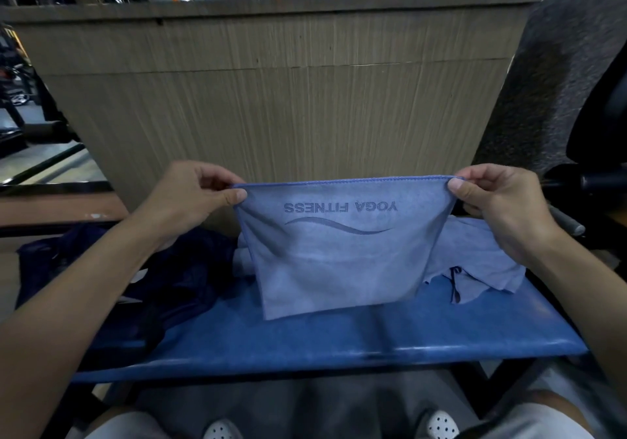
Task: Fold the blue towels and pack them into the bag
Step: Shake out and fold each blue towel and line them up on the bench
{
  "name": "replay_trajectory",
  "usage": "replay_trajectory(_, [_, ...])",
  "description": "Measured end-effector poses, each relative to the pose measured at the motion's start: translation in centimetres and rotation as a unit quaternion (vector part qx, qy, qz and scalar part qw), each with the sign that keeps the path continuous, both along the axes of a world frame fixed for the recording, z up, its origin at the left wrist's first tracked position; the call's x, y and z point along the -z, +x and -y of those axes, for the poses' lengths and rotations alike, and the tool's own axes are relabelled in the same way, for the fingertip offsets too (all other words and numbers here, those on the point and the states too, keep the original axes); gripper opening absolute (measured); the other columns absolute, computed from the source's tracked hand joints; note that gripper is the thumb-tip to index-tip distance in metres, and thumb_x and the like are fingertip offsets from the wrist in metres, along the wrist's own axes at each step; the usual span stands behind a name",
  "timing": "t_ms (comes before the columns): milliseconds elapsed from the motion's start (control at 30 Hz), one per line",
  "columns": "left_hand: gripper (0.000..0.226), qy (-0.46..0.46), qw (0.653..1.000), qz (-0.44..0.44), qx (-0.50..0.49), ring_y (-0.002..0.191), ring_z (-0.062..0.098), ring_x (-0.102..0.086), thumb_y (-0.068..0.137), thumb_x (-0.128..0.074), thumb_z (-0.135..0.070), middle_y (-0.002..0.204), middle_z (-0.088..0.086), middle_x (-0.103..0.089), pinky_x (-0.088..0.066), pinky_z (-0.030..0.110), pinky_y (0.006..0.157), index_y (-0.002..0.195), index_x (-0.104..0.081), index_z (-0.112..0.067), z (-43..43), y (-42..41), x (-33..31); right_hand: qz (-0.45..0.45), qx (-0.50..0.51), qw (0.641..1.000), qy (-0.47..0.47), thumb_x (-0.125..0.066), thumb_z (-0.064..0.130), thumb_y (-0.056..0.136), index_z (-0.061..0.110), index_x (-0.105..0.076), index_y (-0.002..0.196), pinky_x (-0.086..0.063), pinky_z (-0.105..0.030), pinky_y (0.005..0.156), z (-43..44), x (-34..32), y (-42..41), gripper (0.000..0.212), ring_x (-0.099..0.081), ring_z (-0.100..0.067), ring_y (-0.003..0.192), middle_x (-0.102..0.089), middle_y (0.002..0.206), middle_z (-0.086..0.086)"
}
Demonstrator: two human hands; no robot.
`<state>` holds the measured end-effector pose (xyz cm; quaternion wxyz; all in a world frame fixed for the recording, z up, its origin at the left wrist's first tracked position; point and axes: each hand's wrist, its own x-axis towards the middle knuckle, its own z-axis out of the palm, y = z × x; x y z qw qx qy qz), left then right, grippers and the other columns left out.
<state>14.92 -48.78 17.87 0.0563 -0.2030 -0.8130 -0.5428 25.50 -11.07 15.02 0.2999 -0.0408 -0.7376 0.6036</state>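
Note:
A light blue towel [336, 262] printed "YOGA FITNESS" hangs upside-down in front of me, its lower edge touching the blue bench [339, 340]. My left hand [193, 197] pinches its top left corner and my right hand [498, 201] pinches its top right corner, stretching the top hem taut. A second blue towel [481, 255] lies crumpled on the bench behind and to the right. A dark navy bag [159, 276] lies slumped on the left part of the bench, under my left forearm.
A tall wood-grain panel [271, 92] stands right behind the bench. A black chair [600, 126] and a grey textured wall are at the right. My knees and white shoes [437, 425] show below the bench's front edge.

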Motion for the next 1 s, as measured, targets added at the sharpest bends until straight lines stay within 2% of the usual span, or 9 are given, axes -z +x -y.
replay_trajectory(100, [0.016, 0.003, 0.999, 0.024, -0.022, 0.063, 0.005, -0.063, 0.077, -0.079, -0.009, 0.068, -0.002, -0.072, -0.051, 0.02, 0.062, 0.072, -0.076, -0.023, 0.4, -0.2, -0.1, -0.001, 0.004, 1.0, 0.009, -0.07, 0.005, 0.084, 0.013, -0.067, 0.078, -0.047, -0.011, 0.057, 0.0, 0.0, 0.1, 0.011, -0.057, -0.001, 0.06, -0.066, 0.06, 0.011])
replay_trajectory(200, [0.015, 0.009, 0.999, 0.049, -0.018, 0.053, 0.006, -0.057, 0.076, -0.079, -0.012, 0.059, -0.001, -0.066, -0.048, 0.017, 0.051, 0.072, -0.077, -0.026, 0.4, -0.1, -0.1, 0.003, 0.004, 1.0, 0.008, -0.07, 0.004, 0.085, 0.012, -0.068, 0.08, -0.049, -0.011, 0.06, -0.2, 0.0, 0.2, 0.009, -0.058, -0.001, 0.061, -0.067, 0.062, 0.011])
replay_trajectory(300, [0.007, 0.016, 0.996, 0.09, 0.01, 0.048, 0.009, -0.054, 0.069, -0.079, -0.018, 0.056, 0.006, -0.064, -0.044, 0.017, 0.044, 0.073, -0.077, -0.023, 0.4, 0.2, -0.2, 0.024, -0.025, 0.999, -0.002, -0.066, 0.002, 0.087, 0.01, -0.067, 0.079, -0.044, -0.013, 0.05, -0.4, -0.1, 0.3, 0.011, -0.051, -0.003, 0.052, -0.062, 0.056, 0.007])
replay_trajectory(367, [0.016, 0.022, 0.993, 0.116, 0.029, 0.045, 0.013, -0.053, 0.062, -0.079, -0.023, 0.057, 0.013, -0.063, -0.042, 0.018, 0.041, 0.075, -0.077, -0.014, 0.5, -0.2, -0.1, 0.047, -0.031, 0.998, 0.014, -0.064, 0.001, 0.088, 0.006, -0.065, 0.079, -0.037, -0.018, 0.042, -0.4, 0.0, 0.2, 0.011, -0.043, -0.008, 0.043, -0.056, 0.05, 0.001])
replay_trajectory(500, [0.019, 0.035, 0.988, 0.15, 0.008, 0.051, 0.021, -0.055, 0.075, -0.075, -0.008, 0.061, 0.015, -0.065, -0.047, 0.02, 0.044, 0.091, -0.068, 0.001, 0.2, -1.9, 1.1, 0.084, -0.039, 0.996, 0.002, -0.063, 0.0, 0.089, 0.0, -0.062, 0.085, -0.051, -0.023, 0.048, 0.0, 0.5, -1.2, 0.004, -0.064, -0.018, 0.053, -0.066, 0.061, -0.013])
replay_trajectory(600, [0.012, 0.077, 0.987, 0.142, -0.015, 0.048, 0.013, -0.058, 0.086, -0.067, 0.001, 0.058, 0.01, -0.063, -0.048, 0.018, 0.044, 0.096, -0.063, 0.005, -0.8, -3.1, 1.6, 0.083, -0.039, 0.995, -0.029, -0.062, -0.001, 0.089, -0.004, -0.061, 0.089, -0.059, -0.028, 0.061, 0.3, 0.8, -3.0, 0.003, -0.069, -0.021, 0.063, -0.067, 0.074, -0.02])
replay_trajectory(800, [0.006, 0.135, 0.99, 0.004, -0.029, 0.057, 0.008, -0.064, 0.089, -0.063, 0.005, 0.074, 0.015, -0.063, -0.055, 0.018, 0.06, 0.089, -0.064, -0.002, -1.7, -4.5, 0.2, 0.012, -0.046, 0.998, -0.037, -0.059, -0.003, 0.091, 0.006, -0.06, 0.084, -0.059, -0.026, 0.067, 0.3, -0.2, -5.3, 0.011, -0.07, -0.016, 0.066, -0.069, 0.069, -0.004])
replay_trajectory(933, [0.009, 0.093, 0.995, -0.009, -0.023, 0.061, 0.011, -0.065, 0.088, -0.066, 0.0, 0.068, 0.004, -0.07, -0.054, 0.018, 0.064, 0.086, -0.069, -0.008, -0.5, -3.3, 1.6, 0.001, -0.052, 0.999, -0.013, -0.06, -0.004, 0.09, 0.007, -0.061, 0.083, -0.058, -0.024, 0.067, 0.5, 0.9, -4.4, 0.012, -0.069, -0.017, 0.066, -0.065, 0.076, -0.014])
replay_trajectory(1000, [0.007, 0.043, 0.999, 0.017, -0.023, 0.062, 0.013, -0.066, 0.086, -0.068, 0.0, 0.07, 0.008, -0.072, -0.055, 0.019, 0.066, 0.088, -0.071, -0.007, 0.5, -1.9, 4.2, 0.034, -0.056, 0.998, 0.004, -0.062, -0.003, 0.089, 0.004, -0.062, 0.083, -0.056, -0.021, 0.065, 0.7, 3.0, -3.1, 0.009, -0.066, -0.017, 0.066, -0.066, 0.076, -0.019])
